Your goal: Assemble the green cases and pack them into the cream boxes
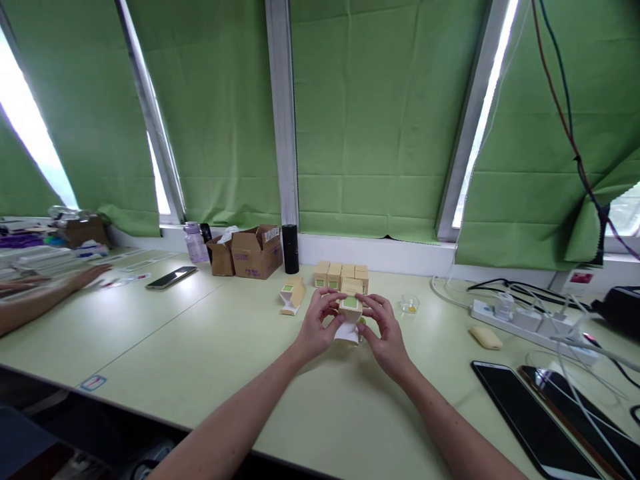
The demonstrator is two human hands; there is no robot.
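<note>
Between both hands I hold a small cardboard box [351, 311] with a green label, its white-lined flap hanging toward me. My left hand [320, 321] is closed on the box's left side, and my right hand [386, 335] grips the right side. By my right thumb shows a small greenish bit that I cannot make out. Just beyond the hands stand several similar small boxes [334, 272] in a group. To their left lies another small box [294, 293], its white flap open. A small clear plastic container [409, 305] with something yellow in it sits right of my hands.
At the back stand an open brown carton [257, 253], a black cylinder [290, 249] and a purple bottle [195, 243]. A phone [171, 277] and another person's hand [91, 275] are at left. Right are a power strip [525, 320], cables and a dark-screened device [530, 417].
</note>
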